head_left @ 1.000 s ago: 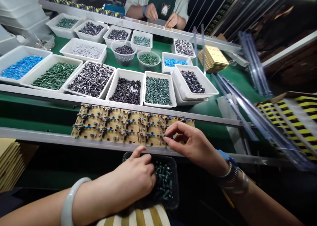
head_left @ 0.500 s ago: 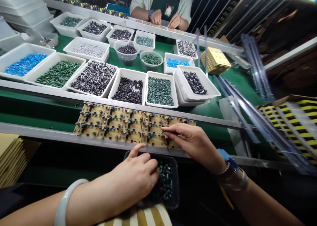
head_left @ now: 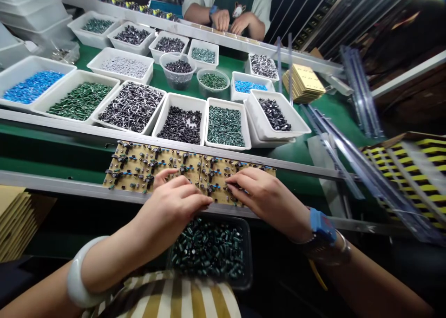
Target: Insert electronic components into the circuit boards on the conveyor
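**Inspector:** Camera position?

**Technician:** Worn on the head, set above and behind the tan rectangular circuit board (head_left: 167,160), facing forward and down across it.

**Inspector:** Proximity?

**Technician:** Close. Board sits just below frame centre.

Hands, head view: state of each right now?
Left hand: curled on the board, any held part hidden.
Right hand: curled on the board, any held part hidden.

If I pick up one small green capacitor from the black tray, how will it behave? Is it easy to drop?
The small dark-green cylindrical capacitors in the black plastic tray are probably light, since they lie loosely heaped. Their round bodies will likely roll easily, and their glossy sleeves may slip between fingers.
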Motion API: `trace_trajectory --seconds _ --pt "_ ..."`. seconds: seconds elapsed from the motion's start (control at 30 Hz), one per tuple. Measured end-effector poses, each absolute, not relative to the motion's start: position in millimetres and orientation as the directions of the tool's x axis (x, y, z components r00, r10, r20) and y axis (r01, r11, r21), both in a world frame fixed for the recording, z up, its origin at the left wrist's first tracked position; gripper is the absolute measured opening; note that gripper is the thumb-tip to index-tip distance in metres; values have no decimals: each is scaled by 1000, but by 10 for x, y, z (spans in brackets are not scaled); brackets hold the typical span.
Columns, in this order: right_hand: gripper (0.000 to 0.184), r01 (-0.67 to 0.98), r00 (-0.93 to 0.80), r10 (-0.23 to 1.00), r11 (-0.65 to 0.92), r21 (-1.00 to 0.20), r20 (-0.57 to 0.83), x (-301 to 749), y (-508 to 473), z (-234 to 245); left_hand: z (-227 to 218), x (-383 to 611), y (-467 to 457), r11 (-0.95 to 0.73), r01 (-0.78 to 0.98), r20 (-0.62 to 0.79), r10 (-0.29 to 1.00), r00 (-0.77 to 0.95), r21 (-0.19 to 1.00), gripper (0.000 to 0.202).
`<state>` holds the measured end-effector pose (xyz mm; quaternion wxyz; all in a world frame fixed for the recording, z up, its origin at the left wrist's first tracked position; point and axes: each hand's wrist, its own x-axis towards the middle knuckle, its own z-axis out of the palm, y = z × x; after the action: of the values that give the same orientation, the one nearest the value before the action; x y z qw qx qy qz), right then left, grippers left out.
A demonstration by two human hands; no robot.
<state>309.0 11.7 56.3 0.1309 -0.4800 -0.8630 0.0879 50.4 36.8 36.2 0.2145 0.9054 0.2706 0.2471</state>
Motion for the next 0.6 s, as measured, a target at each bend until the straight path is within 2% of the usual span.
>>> trace_trajectory --seconds 0.2,0.3,0.47,0.6 --pt "14 826 -473 872 489 -280 127 3045 111 577 356 410 524 -715 439 397 680 616 544 13" --pt "17 821 -481 865 501 -274 142 3043 101 562 326 381 560 -700 448 394 697 600 556 12" --pt "22 791 -530 837 546 -275 136 3076 116 559 305 362 599 -641 503 340 752 565 580 21" --pt "25 796 -523 833 553 -246 180 2991 17 614 319 377 650 -655 526 339 744 576 543 10"
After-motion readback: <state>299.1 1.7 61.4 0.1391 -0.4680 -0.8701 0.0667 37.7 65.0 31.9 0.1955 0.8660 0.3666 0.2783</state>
